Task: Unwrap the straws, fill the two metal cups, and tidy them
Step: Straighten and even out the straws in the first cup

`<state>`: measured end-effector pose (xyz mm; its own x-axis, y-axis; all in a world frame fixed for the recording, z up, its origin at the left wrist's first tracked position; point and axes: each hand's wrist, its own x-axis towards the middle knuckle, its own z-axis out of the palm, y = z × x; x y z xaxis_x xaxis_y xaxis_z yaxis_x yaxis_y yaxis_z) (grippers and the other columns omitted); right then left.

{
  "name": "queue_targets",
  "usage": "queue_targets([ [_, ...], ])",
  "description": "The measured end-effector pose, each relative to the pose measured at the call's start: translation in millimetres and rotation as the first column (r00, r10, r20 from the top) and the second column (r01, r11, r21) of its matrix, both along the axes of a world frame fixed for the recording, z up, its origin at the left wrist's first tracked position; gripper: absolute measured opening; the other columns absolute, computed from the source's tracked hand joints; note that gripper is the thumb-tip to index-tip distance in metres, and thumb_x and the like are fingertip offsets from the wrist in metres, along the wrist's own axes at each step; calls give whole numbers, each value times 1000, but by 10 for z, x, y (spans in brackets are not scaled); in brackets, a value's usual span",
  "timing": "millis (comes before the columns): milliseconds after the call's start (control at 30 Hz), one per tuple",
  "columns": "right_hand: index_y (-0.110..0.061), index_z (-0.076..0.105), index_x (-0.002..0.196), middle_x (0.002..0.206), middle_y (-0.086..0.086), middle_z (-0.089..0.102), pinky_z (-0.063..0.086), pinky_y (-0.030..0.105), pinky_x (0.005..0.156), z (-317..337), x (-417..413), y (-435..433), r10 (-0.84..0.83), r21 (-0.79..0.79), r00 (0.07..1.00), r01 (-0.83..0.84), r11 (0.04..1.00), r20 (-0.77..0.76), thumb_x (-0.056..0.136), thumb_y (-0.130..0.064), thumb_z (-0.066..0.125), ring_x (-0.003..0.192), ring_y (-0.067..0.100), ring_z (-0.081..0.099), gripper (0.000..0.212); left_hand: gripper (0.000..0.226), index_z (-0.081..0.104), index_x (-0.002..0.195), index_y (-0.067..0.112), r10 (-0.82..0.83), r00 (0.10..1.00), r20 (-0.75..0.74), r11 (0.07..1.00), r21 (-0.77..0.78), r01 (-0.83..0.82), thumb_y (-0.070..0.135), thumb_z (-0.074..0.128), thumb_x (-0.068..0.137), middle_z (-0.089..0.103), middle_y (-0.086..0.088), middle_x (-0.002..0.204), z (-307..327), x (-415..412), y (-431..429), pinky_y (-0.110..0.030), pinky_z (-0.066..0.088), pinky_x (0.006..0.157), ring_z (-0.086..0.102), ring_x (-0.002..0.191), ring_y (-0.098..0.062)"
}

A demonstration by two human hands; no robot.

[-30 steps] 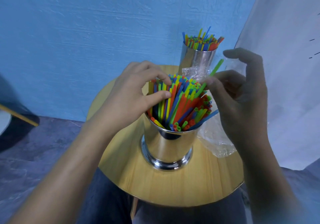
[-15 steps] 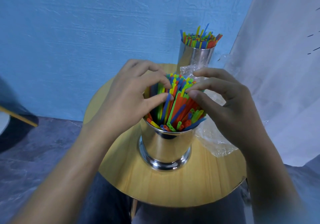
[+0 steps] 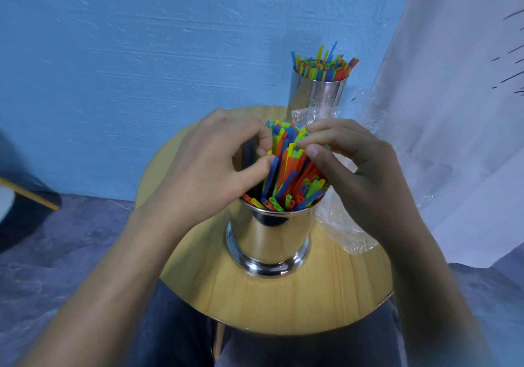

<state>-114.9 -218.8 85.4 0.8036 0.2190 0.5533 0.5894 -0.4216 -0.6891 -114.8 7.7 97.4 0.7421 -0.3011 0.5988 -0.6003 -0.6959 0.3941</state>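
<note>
A: We see the near cup [image 3: 269,236] mid-table [image 3: 283,304], open wood between it and the near edge.
B: Our left hand [image 3: 209,174] and right hand [image 3: 360,179] curl round its straws [image 3: 286,174], thumbs pinching the bundle.
A: The wrapper [image 3: 343,233] crowds the right edge. The far cup [image 3: 317,97], full, stands at the far edge.

Table [image 3: 283,304]: round, light wood grain.
Wall [image 3: 141,54]: blue, rough, behind the table.
Sheet [image 3: 453,111]: white, hanging at right beside the table.
Floor [image 3: 56,253]: grey, mottled.
Stick [image 3: 28,193]: yellow, slanted, at left edge.
</note>
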Motion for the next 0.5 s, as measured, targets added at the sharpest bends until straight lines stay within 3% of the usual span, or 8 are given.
queue_targets([
  [100, -26, 77, 104, 114, -14, 68, 55, 46, 93, -5, -13, -4, 2, 5, 1000, -2, 1000, 1, 99, -24, 63, 116, 16, 64, 14, 8, 60, 87, 30, -7, 999, -43, 997, -80, 3, 35, 67, 85, 60, 20, 78, -6, 7, 21, -17, 35, 70, 49, 81, -1],
  [267, -21, 78, 104, 111, -15, 69, 55, 48, 93, -10, -24, -8, -1, 20, 1000, 1, 1000, -10, 99, -22, 63, 115, 16, 65, 15, 18, 68, 99, 33, -37, 998, -46, 914, -406, 15, 17, 70, 92, 66, 13, 83, 99, 25, 11, -25, 41, 67, 51, 72, -12],
  [367, -23, 76, 105, 109, -17, 71, 56, 46, 93, 8, -39, -1, -7, 29, 1000, 7, 1000, -14, 100, -24, 61, 114, 14, 66, 16, 14, 70, 97, 31, 16, 999, 39, 761, -648, 13, 17, 67, 95, 70, 14, 87, 238, 73, 51, -23, 42, 65, 56, 71, -5],
  [500, -36, 73, 108, 111, -16, 73, 57, 46, 92, 33, -75, 23, -17, 53, 998, 20, 998, -67, 96, -42, 62, 114, 14, 67, 18, 7, 67, 102, 22, 58, 993, 101, 510, -858, 58, 19, 62, 99, 70, 11, 88, 318, 142, 194, -28, 41, 61, 52, 68, -13],
])
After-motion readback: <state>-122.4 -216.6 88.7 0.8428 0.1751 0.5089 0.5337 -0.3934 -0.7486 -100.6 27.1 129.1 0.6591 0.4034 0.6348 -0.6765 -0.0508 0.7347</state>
